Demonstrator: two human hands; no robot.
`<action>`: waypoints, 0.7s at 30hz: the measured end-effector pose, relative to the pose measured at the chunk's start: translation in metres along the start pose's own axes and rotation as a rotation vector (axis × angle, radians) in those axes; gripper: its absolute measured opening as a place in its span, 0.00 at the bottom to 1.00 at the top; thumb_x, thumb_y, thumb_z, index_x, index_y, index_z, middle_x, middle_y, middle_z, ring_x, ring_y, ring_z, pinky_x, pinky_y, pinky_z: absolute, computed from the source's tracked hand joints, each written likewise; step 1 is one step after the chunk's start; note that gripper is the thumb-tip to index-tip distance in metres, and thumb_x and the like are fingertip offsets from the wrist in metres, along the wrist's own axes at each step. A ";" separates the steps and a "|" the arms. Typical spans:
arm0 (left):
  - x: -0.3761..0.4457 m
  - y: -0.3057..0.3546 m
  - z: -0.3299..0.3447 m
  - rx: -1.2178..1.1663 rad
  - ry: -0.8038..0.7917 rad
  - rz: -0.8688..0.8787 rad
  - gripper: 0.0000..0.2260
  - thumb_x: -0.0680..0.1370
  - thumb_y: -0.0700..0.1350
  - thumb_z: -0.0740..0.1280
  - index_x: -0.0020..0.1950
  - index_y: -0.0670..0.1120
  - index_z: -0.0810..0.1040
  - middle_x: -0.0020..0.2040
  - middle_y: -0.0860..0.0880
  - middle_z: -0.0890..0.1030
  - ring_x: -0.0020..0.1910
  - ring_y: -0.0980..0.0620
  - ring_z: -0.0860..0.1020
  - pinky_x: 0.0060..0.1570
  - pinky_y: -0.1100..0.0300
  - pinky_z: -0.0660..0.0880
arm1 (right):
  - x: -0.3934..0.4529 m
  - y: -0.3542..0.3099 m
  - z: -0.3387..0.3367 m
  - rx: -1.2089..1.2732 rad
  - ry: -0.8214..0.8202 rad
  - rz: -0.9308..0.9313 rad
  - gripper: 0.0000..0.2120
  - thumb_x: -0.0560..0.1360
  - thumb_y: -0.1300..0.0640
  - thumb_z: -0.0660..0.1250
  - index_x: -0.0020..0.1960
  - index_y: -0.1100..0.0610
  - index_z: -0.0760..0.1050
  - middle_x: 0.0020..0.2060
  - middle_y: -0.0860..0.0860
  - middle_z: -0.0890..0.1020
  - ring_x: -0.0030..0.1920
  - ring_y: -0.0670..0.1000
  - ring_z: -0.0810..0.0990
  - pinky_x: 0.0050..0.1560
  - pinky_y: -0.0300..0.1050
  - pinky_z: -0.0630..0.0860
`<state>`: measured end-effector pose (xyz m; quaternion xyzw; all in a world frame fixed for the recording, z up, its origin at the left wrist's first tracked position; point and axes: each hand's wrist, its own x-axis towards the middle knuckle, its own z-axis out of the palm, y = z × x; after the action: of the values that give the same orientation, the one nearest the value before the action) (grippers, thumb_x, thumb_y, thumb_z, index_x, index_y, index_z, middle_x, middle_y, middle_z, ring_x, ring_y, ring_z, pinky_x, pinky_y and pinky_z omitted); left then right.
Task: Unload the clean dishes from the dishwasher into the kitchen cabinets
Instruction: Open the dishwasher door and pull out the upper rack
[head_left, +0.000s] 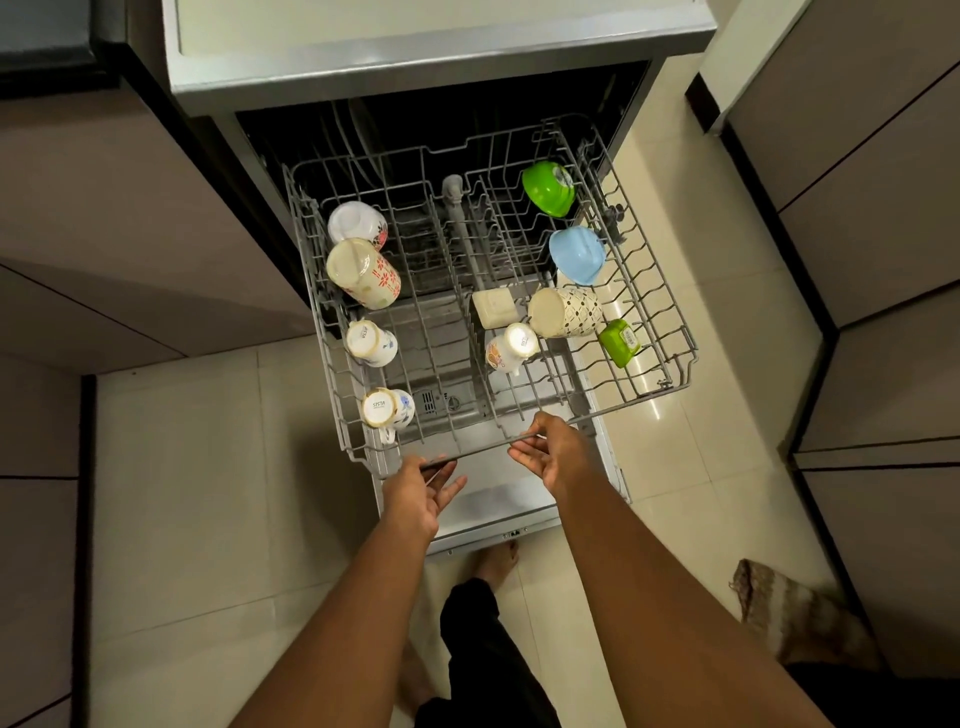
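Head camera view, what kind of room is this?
Most likely a home kitchen: an open dishwasher with its rack pulled out, mugs and a green bowl in it, cabinet fronts alongside.

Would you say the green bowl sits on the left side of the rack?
No, the green bowl sits at the rack's far right corner.

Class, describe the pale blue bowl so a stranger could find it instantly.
Start at the grey wire dishwasher rack pulled out over the open door. Follow its right side: the pale blue plastic bowl sits tilted between the bright green bowl behind it and the patterned cream tumbler in front. Nothing else there is blue all over.
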<state>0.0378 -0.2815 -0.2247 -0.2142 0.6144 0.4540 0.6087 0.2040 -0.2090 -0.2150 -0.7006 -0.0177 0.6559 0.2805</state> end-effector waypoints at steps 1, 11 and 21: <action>-0.001 0.001 -0.001 -0.001 -0.007 -0.001 0.05 0.81 0.37 0.58 0.47 0.38 0.71 0.45 0.38 0.80 0.44 0.42 0.81 0.32 0.46 0.82 | -0.002 0.000 0.000 0.000 -0.003 0.000 0.05 0.75 0.68 0.63 0.50 0.66 0.74 0.43 0.62 0.79 0.42 0.59 0.83 0.49 0.52 0.81; -0.001 -0.006 -0.009 0.010 -0.057 0.061 0.07 0.82 0.39 0.61 0.48 0.36 0.73 0.47 0.37 0.81 0.46 0.43 0.81 0.43 0.52 0.81 | -0.001 0.009 -0.007 -0.010 0.000 -0.071 0.09 0.75 0.65 0.69 0.53 0.69 0.77 0.45 0.63 0.83 0.47 0.58 0.86 0.43 0.44 0.83; -0.021 0.005 -0.034 0.771 -0.056 0.192 0.17 0.79 0.58 0.64 0.53 0.45 0.79 0.49 0.44 0.84 0.50 0.45 0.82 0.55 0.48 0.78 | -0.022 0.041 -0.007 -0.475 0.204 -0.400 0.16 0.74 0.44 0.72 0.39 0.56 0.77 0.36 0.55 0.85 0.39 0.56 0.86 0.46 0.56 0.84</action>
<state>0.0181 -0.3128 -0.2089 0.1010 0.7402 0.2506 0.6157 0.1936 -0.2549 -0.2124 -0.7913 -0.2793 0.4917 0.2326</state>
